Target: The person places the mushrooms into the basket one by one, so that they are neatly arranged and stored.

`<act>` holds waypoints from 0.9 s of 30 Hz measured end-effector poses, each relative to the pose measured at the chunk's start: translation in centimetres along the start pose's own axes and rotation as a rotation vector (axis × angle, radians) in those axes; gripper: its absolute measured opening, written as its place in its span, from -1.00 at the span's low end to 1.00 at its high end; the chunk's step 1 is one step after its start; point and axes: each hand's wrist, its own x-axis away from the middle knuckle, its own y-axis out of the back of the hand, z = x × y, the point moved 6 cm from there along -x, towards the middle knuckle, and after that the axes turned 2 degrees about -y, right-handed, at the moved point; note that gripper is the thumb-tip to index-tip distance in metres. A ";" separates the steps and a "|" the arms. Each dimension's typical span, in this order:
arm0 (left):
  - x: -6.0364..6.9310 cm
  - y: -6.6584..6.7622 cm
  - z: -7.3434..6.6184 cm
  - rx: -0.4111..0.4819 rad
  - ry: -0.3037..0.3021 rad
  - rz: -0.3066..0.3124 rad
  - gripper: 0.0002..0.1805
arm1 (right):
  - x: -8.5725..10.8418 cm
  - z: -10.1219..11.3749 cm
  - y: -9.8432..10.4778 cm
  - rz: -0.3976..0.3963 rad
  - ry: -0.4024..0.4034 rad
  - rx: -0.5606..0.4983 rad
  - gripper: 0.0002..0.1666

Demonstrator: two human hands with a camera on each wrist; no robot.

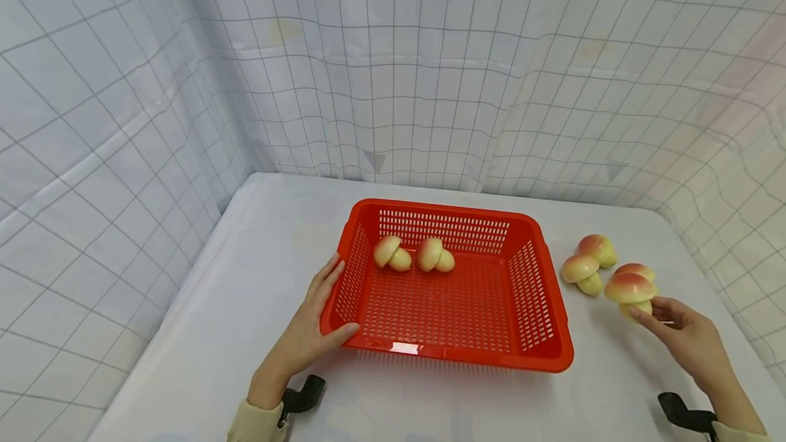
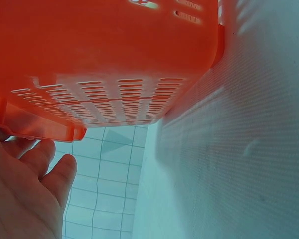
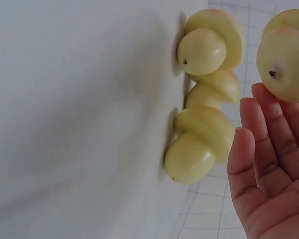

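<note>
My right hand (image 1: 690, 336) pinches a toy mushroom (image 1: 630, 289) by its pale stem, with the red-and-yellow cap uppermost, above the table's right side. In the right wrist view its stem end (image 3: 284, 69) shows at the fingertips. Behind it are more mushrooms: one cap (image 1: 636, 270) partly hidden, one mushroom (image 1: 580, 271) lying to the left, and another (image 1: 597, 249) farther back. My left hand (image 1: 307, 329) rests against the near left corner of a red plastic basket (image 1: 454, 357), fingers extended along its rim. Two mushrooms, one left (image 1: 388, 252) and one right (image 1: 432, 255), lie inside the basket.
A white cloth covers the table (image 1: 245, 278). White curtains with a dark grid (image 1: 430, 87) hang behind and at both sides. The basket's slotted walls (image 2: 114, 94) stand between the hands. A black wrist mount (image 1: 303, 394) is strapped to each forearm.
</note>
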 end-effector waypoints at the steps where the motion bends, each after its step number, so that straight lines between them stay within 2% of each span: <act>1: 0.0 0.0 0.0 0.001 -0.001 -0.001 -0.01 | 0.0 0.3 0.0 -0.004 0.005 0.000 -0.37; 9: 0.0 0.0 0.0 -0.009 -0.001 -0.001 -0.01 | 0.0 2.5 0.1 -0.024 0.040 -0.008 -0.40; 21: 0.1 0.0 0.0 -0.014 -0.002 0.000 -0.01 | 0.4 5.8 -0.1 -0.010 0.034 0.008 -0.37; 27: 0.0 0.0 0.0 -0.021 -0.001 0.001 0.00 | 0.3 7.4 -0.4 0.002 0.046 0.011 -0.42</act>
